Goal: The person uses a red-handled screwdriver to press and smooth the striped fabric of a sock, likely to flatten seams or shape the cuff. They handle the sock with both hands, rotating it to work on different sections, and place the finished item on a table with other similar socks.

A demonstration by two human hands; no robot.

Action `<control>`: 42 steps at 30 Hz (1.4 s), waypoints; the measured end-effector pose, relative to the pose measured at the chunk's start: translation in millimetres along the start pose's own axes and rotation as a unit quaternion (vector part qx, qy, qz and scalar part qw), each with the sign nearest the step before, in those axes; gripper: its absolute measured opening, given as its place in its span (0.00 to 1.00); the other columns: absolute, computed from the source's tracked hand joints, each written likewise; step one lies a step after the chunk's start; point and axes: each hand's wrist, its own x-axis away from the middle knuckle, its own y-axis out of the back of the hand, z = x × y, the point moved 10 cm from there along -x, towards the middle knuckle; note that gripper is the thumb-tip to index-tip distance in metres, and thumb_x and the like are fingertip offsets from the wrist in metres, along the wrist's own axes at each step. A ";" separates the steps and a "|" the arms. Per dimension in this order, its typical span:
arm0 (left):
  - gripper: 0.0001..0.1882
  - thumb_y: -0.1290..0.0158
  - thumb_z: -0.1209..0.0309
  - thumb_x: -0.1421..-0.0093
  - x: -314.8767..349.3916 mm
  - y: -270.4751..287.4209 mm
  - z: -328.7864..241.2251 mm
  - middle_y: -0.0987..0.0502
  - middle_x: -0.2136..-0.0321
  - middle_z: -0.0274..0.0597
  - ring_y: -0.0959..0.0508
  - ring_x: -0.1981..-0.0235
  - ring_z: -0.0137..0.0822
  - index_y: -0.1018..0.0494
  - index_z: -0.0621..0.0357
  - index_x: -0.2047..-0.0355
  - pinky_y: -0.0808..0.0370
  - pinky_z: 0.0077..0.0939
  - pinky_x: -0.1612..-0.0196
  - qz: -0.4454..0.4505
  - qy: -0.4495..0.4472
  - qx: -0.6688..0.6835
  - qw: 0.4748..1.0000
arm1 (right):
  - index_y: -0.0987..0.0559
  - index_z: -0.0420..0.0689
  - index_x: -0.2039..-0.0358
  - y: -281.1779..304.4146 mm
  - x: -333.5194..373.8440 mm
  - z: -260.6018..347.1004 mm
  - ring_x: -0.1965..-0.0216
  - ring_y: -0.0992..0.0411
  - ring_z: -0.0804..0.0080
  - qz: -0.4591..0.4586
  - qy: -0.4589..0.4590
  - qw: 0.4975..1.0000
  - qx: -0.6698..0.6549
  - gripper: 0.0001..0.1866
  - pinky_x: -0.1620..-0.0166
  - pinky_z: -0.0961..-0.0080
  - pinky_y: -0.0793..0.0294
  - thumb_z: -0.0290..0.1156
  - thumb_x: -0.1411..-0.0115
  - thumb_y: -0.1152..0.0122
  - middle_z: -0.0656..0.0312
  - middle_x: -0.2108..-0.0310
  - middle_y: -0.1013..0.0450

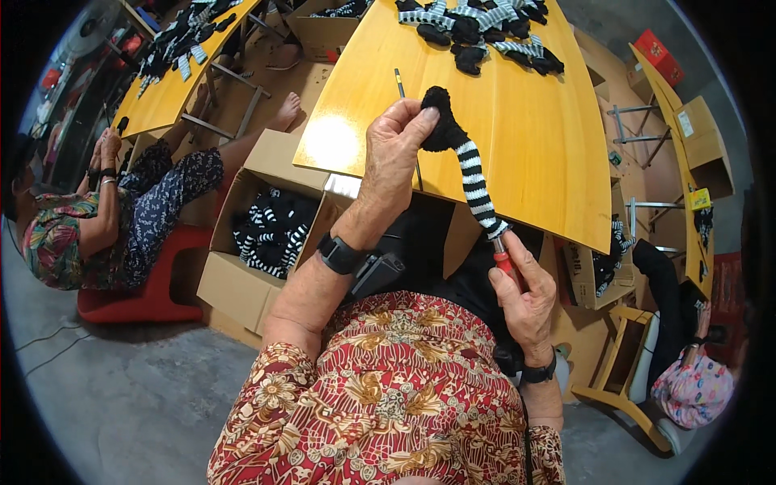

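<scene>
Over the near edge of the table, my left hand (394, 149) pinches the black fuzzy end (437, 129) of a knitted piece between thumb and fingers. From there a black-and-white striped knitted tube (474, 184) hangs down to the right. Its lower opening sits around the metal shaft of a red-handled tool (503, 262), which looks like a screwdriver. The tip is hidden inside the tube. My right hand (525, 295) is closed around the red handle, below the tube's opening.
Similar striped pieces lie piled at the far end of the yellow table (339, 121). A cardboard box (234, 291) of striped pieces stands left, another box (578, 271) right. Co-workers sit on a red chair (145, 283) at left and a wooden chair (606, 364) at right. A thin pencil-like stick (399, 83) rests on the table.
</scene>
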 end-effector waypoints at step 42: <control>0.05 0.46 0.75 0.41 10.9 -14.0 21.0 0.26 0.72 0.31 0.27 0.72 0.20 0.28 0.61 0.65 0.29 0.16 0.65 -0.039 0.027 0.083 0.995 | 0.28 0.36 0.45 11.6 -3.2 -5.7 0.61 0.26 0.71 -0.039 0.018 0.998 0.053 0.23 0.55 0.78 0.28 0.23 0.43 0.41 0.53 0.59 0.24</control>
